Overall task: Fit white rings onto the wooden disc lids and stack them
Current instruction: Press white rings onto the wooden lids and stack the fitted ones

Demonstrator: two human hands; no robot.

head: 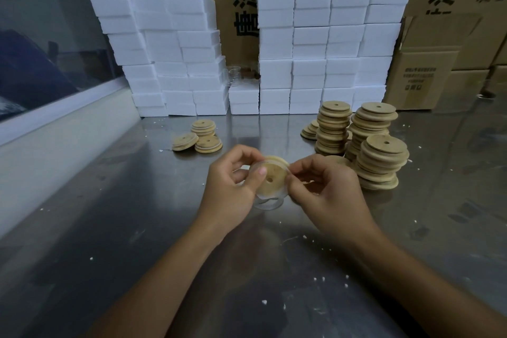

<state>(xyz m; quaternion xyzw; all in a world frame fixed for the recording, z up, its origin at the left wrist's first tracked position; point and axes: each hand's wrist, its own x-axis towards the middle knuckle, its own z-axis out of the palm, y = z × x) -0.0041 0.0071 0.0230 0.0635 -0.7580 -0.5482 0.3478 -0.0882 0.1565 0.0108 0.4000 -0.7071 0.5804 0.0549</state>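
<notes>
Between both hands, above the metal table [137, 228], is a wooden disc lid [271, 180] with a small centre hole, tilted on edge. My left hand [233, 186] grips its left rim, thumb on the face. My right hand [326, 189] pinches the right rim, where a thin translucent white ring [267, 204] hangs loosely around the lid's lower edge. Tall stacks of wooden lids [381, 162] stand to the right. A small group of lids [203, 136], some with a white ring showing, lies at the middle left.
White foam boxes [315, 44] are piled in walls along the back. Cardboard cartons [422, 74] stand behind and to the right. Clear glass jars [236, 75] sit in the gap between the foam piles. White crumbs dot the table.
</notes>
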